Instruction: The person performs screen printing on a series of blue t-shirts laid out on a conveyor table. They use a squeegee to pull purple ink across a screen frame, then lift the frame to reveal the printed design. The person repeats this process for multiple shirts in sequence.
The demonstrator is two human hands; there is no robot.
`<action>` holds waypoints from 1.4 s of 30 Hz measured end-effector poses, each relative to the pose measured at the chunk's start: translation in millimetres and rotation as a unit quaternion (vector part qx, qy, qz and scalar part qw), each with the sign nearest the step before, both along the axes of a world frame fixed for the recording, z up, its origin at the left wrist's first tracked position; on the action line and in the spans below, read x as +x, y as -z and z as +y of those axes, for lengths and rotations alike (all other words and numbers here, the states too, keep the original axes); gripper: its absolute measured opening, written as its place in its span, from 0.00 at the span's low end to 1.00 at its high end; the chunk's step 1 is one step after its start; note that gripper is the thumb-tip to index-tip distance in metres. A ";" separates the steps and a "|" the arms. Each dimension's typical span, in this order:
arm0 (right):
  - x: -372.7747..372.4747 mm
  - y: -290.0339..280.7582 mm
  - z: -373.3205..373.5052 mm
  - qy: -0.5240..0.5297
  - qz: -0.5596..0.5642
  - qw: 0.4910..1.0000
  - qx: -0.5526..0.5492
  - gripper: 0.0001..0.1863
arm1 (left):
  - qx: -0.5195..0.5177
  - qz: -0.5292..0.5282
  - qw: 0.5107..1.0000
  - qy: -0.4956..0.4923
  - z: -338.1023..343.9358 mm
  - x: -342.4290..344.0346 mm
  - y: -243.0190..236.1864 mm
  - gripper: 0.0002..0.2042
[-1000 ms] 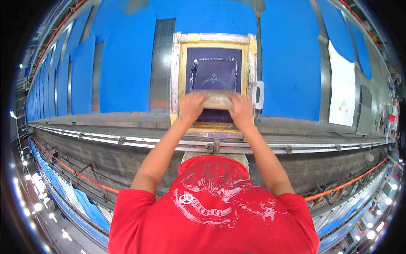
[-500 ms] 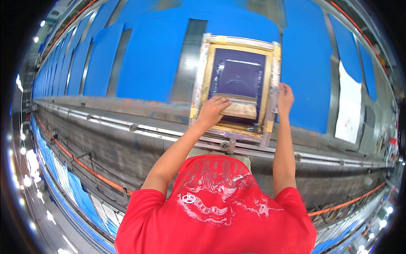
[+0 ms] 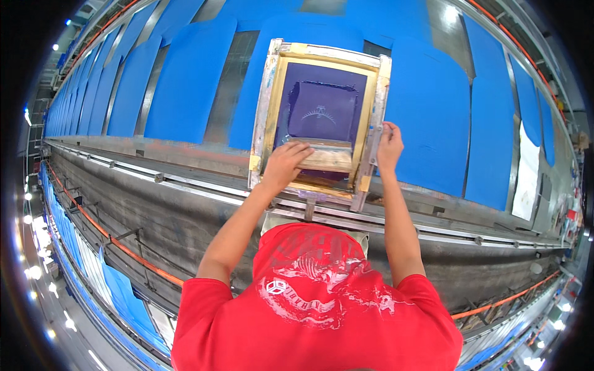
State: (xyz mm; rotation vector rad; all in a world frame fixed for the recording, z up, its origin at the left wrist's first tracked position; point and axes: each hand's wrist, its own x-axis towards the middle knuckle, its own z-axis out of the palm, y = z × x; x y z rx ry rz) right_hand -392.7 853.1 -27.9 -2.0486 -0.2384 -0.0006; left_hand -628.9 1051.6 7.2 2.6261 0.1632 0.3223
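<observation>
A screen printing frame [image 3: 262,117] with a pale, ink-stained border lies over a blue panel on the long table. Inside it is a purple mesh [image 3: 322,71] with a wet dark ink outline and a small pale curved design. My left hand [image 3: 286,162] is closed over the left end of a wooden-handled squeegee [image 3: 328,159], which rests across the near part of the mesh. At the frame's right side my right hand [image 3: 390,147] has its fingers curled against the edge. The squeegee's blade is hidden under its handle.
Blue panels [image 3: 192,80] lie in rows along the table, with grey strips [image 3: 232,86] between them. A metal rail [image 3: 204,188] with stops runs along the near edge. At the right lies a white sheet [image 3: 526,176]. An orange pipe [image 3: 142,266] runs below, behind me.
The frame and both hands now appear farther left in view, with more blue panel showing on the right. The pale design in the mesh is clearer. My hands keep their holds.
</observation>
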 end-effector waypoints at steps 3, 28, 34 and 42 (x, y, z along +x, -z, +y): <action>-25.9 11.7 29.5 -0.009 0.004 1.000 0.004 0.11 | 0.003 0.026 1.000 -0.013 36.6 -29.1 13.4 0.31; 49.4 -68.4 162.6 -0.419 0.034 0.857 -0.298 0.26 | -0.087 0.198 0.976 -0.019 181.9 141.6 -15.6 0.18; -56.6 -4.5 110.6 -0.302 -0.171 0.910 -0.227 0.30 | -0.012 -0.038 0.999 -0.033 114.6 57.2 42.3 0.19; -47.3 -33.5 108.8 -0.343 -0.171 0.857 -0.344 0.23 | -0.045 0.084 0.995 0.001 129.4 52.1 16.7 0.22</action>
